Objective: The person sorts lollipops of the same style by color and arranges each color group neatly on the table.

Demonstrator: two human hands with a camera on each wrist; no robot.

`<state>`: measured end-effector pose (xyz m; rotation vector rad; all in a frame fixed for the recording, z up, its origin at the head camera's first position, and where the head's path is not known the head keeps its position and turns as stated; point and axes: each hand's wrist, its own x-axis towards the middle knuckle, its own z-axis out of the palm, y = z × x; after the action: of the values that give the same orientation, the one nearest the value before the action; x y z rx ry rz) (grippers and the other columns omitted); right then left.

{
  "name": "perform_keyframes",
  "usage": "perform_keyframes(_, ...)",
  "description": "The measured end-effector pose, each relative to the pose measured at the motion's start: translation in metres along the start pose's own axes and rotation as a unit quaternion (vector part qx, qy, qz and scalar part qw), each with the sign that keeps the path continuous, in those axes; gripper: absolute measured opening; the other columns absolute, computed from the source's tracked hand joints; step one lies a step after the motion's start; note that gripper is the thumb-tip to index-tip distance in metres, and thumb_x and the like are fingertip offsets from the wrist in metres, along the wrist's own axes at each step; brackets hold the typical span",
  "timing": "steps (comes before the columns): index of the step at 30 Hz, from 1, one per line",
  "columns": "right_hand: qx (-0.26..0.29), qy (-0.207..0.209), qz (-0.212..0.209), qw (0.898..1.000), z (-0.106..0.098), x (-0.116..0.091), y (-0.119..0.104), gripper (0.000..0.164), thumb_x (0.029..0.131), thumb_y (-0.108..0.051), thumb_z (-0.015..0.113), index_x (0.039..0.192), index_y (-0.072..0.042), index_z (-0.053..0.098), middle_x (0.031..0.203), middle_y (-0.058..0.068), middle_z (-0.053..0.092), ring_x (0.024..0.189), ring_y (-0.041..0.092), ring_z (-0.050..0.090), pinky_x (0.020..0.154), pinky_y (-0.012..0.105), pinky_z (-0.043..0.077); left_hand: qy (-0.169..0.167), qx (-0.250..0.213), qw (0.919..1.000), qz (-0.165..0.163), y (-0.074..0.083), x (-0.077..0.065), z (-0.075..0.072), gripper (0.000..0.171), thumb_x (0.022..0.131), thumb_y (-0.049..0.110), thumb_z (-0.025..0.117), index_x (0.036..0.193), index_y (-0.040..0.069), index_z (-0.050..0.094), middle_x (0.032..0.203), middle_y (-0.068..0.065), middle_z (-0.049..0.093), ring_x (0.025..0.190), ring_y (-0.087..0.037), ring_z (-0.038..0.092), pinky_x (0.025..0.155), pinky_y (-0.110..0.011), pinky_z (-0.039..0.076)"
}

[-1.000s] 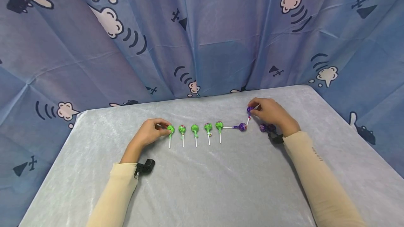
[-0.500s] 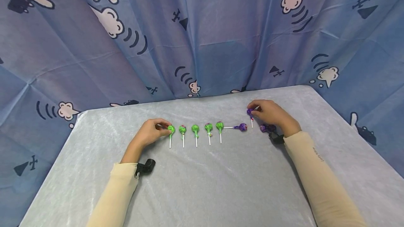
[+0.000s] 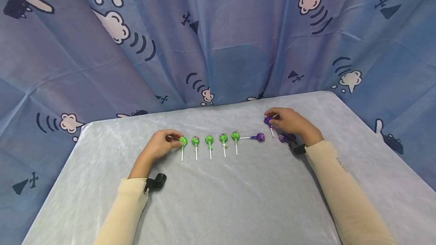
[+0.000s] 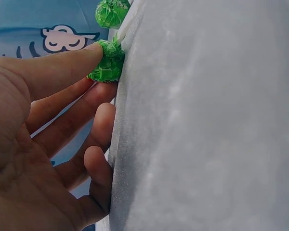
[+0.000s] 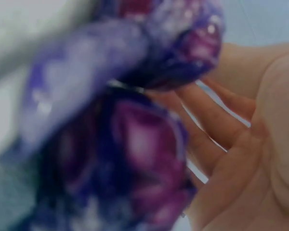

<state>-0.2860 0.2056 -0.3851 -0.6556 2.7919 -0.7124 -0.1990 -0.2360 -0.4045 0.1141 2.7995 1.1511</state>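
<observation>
Head view: I have the right hand point(image 3: 289, 120) pinching a purple pop point(image 3: 267, 120) by its head, stick angled nearward with a slight slant right, while the left hand point(image 3: 161, 144) pinches the end green pop point(image 3: 183, 141). From the right hand, the closer one, the sideways pop point(image 3: 260, 137) lies just left and nearward on the counter point(image 3: 218, 199), long axis crosswise, stick toward the green row point(image 3: 209, 139); that hand reaches in from the near right, thumb and fingers bent leftward.

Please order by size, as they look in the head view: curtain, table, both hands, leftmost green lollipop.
1. Curtain
2. Table
3. Left hand and right hand: too alike to rank
4. Leftmost green lollipop
</observation>
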Motion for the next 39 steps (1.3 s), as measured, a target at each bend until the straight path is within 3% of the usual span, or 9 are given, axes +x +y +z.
perform_keyframes(22, 0.015, 0.0, -0.003, 1.0, 0.002, -0.004, 0.004, 0.034, 0.1, -0.009, 0.058, 0.132, -0.001, 0.06, 0.128, 0.022, 0.063, 0.119, 0.039, 0.059, 0.102, 0.058, 0.044, -0.003, 0.005, 0.9999, 0.01, 0.001, 0.001, 0.0, 0.028, 0.087, 0.021, 0.076, 0.115, 0.015, 0.074, 0.112, -0.009, 0.073, 0.096, -0.022, 0.067, 0.078, -0.032, 0.048)
perform_keyframes(39, -0.003, 0.026, -0.005, 1.0, -0.012, -0.002, 0.002, 0.033, 0.1, -0.014, 0.059, 0.131, -0.003, 0.062, 0.126, 0.02, 0.065, 0.114, 0.036, 0.061, 0.097, 0.056, 0.047, -0.009, 0.002, 0.9999, 0.014, -0.002, 0.0, -0.003, 0.031, 0.089, 0.021, 0.076, 0.119, 0.014, 0.073, 0.116, -0.01, 0.072, 0.1, -0.024, 0.067, 0.081, -0.033, 0.049)
